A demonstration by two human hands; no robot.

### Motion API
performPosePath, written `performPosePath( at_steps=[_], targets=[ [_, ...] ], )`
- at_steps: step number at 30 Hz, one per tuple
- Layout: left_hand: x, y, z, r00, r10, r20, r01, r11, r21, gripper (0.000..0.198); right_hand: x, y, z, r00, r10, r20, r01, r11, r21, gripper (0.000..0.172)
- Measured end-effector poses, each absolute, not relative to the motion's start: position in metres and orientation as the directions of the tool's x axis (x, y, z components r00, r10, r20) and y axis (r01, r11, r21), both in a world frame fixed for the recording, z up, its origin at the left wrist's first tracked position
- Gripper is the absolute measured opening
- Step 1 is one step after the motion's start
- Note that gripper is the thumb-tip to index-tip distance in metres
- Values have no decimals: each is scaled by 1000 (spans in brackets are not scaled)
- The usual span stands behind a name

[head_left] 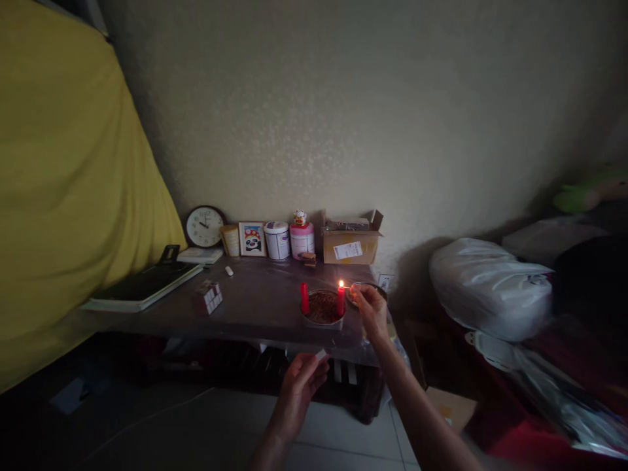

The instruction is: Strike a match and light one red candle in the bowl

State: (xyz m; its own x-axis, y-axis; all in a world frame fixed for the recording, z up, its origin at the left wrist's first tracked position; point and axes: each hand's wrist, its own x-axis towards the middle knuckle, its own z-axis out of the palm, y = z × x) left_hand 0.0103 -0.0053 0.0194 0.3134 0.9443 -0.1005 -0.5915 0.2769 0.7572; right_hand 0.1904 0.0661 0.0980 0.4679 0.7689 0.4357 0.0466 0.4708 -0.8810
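My right hand (pixel 371 311) pinches a thin matchstick (pixel 347 286), its tip at the top of the right red candle (pixel 341 301), where a small flame glows. Another red candle (pixel 305 298) stands upright and unlit on the left side of the same round tin (pixel 322 320), which holds dark brown grains. Low in front of the table edge, my left hand (pixel 305 379) is closed around a small matchbox (pixel 320 354), of which only a pale end shows. A round metal dish (pixel 366 285) is partly hidden behind my right hand.
Stacked small boxes (pixel 209 298) and a white eraser-like piece (pixel 229 271) lie on the dark table (pixel 260 307). Along the wall stand a clock (pixel 206 226), a panda picture (pixel 252 239), two canisters (pixel 277 241) and an open carton (pixel 350 247). White bags (pixel 490 288) are at right.
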Motion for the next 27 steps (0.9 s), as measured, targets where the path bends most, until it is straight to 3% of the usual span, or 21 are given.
performPosePath(
  at_steps=[7, 22, 24, 27],
  targets=[
    [11, -5, 18, 308, 946, -105, -584, 275, 764, 19, 189, 58, 105, 482, 772, 415, 1, 473, -881, 17],
    [11, -5, 17, 319, 940, -118, -592, 295, 750, 20, 232, 8, 159, 428, 846, 319, -388, 491, -780, 16],
    [11, -3, 15, 318, 940, -119, -587, 294, 754, 21, 243, 1, 157, 383, 852, 356, -334, 487, -807, 14],
    [12, -2, 13, 314, 941, -123, -576, 292, 764, 20, 260, -2, 142, 454, 817, 355, -41, 417, -908, 14]
  ],
)
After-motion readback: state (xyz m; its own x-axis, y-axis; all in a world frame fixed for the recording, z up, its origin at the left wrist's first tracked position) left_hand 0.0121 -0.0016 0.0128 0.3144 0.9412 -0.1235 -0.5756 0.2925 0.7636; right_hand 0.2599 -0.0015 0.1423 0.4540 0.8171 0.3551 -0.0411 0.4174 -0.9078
